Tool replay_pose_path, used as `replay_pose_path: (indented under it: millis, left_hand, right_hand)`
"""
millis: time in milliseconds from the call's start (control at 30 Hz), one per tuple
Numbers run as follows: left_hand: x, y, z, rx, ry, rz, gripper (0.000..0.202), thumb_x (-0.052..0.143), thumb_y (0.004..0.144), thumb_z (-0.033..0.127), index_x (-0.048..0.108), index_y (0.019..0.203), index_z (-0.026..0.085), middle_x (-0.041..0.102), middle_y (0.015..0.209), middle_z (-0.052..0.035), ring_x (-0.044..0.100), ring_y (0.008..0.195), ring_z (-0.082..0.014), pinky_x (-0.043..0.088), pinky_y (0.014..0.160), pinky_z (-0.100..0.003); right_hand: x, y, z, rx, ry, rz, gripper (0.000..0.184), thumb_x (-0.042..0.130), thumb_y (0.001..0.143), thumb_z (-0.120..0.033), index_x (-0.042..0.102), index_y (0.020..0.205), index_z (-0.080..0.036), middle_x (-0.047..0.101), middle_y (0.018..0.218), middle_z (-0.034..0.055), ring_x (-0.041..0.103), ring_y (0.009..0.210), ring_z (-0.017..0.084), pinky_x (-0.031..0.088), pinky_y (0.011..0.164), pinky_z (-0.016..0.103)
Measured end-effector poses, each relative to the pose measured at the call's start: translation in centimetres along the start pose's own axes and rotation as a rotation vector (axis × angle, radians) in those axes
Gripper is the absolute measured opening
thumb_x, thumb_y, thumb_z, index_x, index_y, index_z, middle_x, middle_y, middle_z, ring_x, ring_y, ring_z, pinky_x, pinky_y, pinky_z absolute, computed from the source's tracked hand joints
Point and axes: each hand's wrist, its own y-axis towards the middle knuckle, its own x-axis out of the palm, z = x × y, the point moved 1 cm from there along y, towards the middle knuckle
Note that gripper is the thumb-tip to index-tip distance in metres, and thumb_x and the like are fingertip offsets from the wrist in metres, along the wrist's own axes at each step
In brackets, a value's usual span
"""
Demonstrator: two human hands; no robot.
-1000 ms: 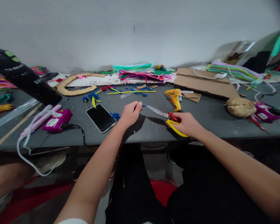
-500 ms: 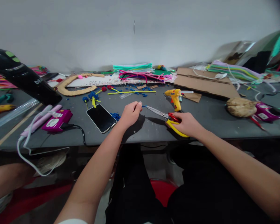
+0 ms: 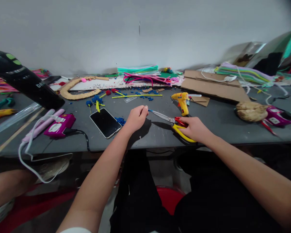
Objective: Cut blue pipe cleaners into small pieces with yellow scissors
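Observation:
My left hand (image 3: pixel 137 117) is closed in a pinch, with a short blue end of what looks like a pipe cleaner (image 3: pixel 149 110) sticking out past the thumb and fingertip. Most of that piece is hidden in the fingers. In my right hand (image 3: pixel 193 128) is a pair of scissors (image 3: pixel 168 119) with red and yellow handles, its blades pointing left. The blade tips are at the blue end, parted by a narrow gap. Below and left of my left hand lie a phone (image 3: pixel 106 123) and small blue clippings (image 3: pixel 120 121).
A yellow glue gun (image 3: pixel 183 103) stands behind the scissors. Cardboard (image 3: pixel 213 84) and pipe cleaner bundles (image 3: pixel 138 69) lie along the wall. At left are a leaning black bottle (image 3: pixel 26 81) and a purple charger (image 3: pixel 60 125) with cables; another person's leg (image 3: pixel 9 184) shows below.
Both hands keep nearly the same place. The scissor blades look slightly further apart at the blue end than before.

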Motion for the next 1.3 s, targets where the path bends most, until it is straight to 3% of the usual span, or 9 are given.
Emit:
replay_pose_path:
  millis: [200,533,1300]
  left_hand:
    - [0.0,-0.02,0.11,-0.023,-0.009,-0.013,0.043,0.036,0.096,0.042,0.047,0.063,0.018,0.05,0.059,0.0,0.047,0.061,-0.0138,0.035,0.061,-0.027]
    - [0.03,-0.04,0.13,-0.034,-0.042,-0.024,0.043,0.035,0.095,0.045,0.048,0.064,0.019,0.047,0.057,0.0003,0.045,0.059,-0.0142,0.034,0.06,-0.027]
    - [0.03,-0.01,-0.18,-0.033,-0.079,-0.02,0.044,0.038,0.094,0.047,0.046,0.062,0.018,0.043,0.055,0.0016,0.039,0.054,-0.0121,0.031,0.055,-0.026]
  right_hand:
    - [-0.21,-0.11,-0.28,0.018,0.015,0.003,0.021,0.057,0.076,-0.039,0.064,0.077,-0.019,0.055,0.063,0.0005,0.043,0.059,0.014,0.032,0.058,0.027]
    - [-0.12,-0.1,-0.34,0.016,0.008,0.021,0.025,0.058,0.076,-0.043,0.054,0.067,-0.02,0.05,0.059,-0.0008,0.036,0.056,0.013,0.03,0.056,0.027]
    - [-0.17,-0.14,-0.45,0.015,0.012,0.03,0.027,0.058,0.076,-0.044,0.051,0.064,-0.021,0.05,0.058,-0.0009,0.036,0.056,0.013,0.029,0.055,0.026]
